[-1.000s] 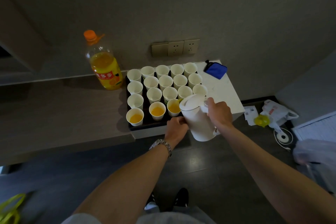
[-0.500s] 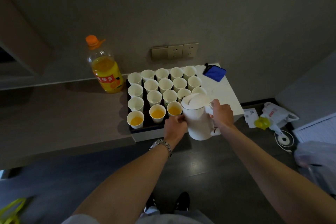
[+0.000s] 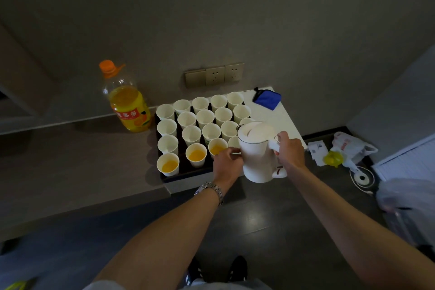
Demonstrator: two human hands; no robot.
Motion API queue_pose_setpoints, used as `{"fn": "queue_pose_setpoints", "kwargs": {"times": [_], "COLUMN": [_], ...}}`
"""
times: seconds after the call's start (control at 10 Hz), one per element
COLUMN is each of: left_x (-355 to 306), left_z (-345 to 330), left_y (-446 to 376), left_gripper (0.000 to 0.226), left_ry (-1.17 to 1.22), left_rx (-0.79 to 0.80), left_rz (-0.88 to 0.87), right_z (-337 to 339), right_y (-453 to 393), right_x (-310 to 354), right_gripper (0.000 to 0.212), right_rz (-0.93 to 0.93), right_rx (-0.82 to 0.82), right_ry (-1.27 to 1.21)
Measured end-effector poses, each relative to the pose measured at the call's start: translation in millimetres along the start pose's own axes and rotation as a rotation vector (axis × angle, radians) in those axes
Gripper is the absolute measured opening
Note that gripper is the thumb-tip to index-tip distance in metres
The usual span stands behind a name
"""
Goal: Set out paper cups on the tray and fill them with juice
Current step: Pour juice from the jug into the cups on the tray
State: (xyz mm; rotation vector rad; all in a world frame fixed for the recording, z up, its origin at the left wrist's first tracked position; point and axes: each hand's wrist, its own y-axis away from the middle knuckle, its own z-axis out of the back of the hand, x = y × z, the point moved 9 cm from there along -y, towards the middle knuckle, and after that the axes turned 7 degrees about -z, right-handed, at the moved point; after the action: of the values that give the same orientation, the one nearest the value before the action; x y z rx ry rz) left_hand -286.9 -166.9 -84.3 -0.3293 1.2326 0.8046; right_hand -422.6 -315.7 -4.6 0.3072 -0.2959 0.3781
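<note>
A black tray (image 3: 186, 169) on the counter carries several white paper cups (image 3: 205, 116) in rows. Three front-row cups (image 3: 195, 155) hold orange juice. My right hand (image 3: 289, 150) grips the handle of a white lidded jug (image 3: 257, 155), held nearly upright over the tray's front right corner. My left hand (image 3: 227, 160) curls its fingers round the fourth front-row cup (image 3: 233, 142), right against the jug's side. The jug hides most of that cup and the corner cup behind it.
A large orange juice bottle (image 3: 128, 106) stands left of the tray. A blue cloth (image 3: 268, 99) lies on the white counter section behind right. Wall sockets (image 3: 215, 75) sit above. On the floor right lie a plastic bag (image 3: 350, 146), papers and a cord.
The jug has come from a tilt over the third cup to nearly upright and shifted slightly right. My left hand moved up to the fourth cup. The camera view dipped a little.
</note>
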Motion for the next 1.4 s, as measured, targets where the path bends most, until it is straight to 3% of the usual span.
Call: {"fn": "queue_pose_setpoints", "kwargs": {"times": [0.3,0.5,0.6,0.7,1.1,1.4], "left_x": [-8,-3,4,5,19,35], "left_z": [-21,-33,-39,-42,-52,-61], "left_y": [2,4,2,5,5,2], "left_gripper": [0.031,0.038,0.037,0.033,0.019,0.017], "left_ry": [-0.002,-0.020,-0.043,-0.040,-0.032,-0.022], "left_rx": [0.050,0.077,0.111,0.149,0.210,0.220], "left_rz": [-0.017,0.016,0.007,0.005,0.051,0.105], "right_z": [7,12,-8,-12,-11,-14], "right_y": [4,8,-5,-3,1,-9], "right_x": [-13,-27,-53,-55,-43,-37], "right_gripper": [0.042,0.036,0.054,0.066,0.063,0.039], "right_rz": [0.010,-0.144,-0.363,-0.395,-0.362,-0.238], "right_rx": [-0.021,-0.016,0.004,0.024,0.056,0.040], "right_ry": [0.054,-0.165,-0.481,-0.561,-0.456,-0.231]}}
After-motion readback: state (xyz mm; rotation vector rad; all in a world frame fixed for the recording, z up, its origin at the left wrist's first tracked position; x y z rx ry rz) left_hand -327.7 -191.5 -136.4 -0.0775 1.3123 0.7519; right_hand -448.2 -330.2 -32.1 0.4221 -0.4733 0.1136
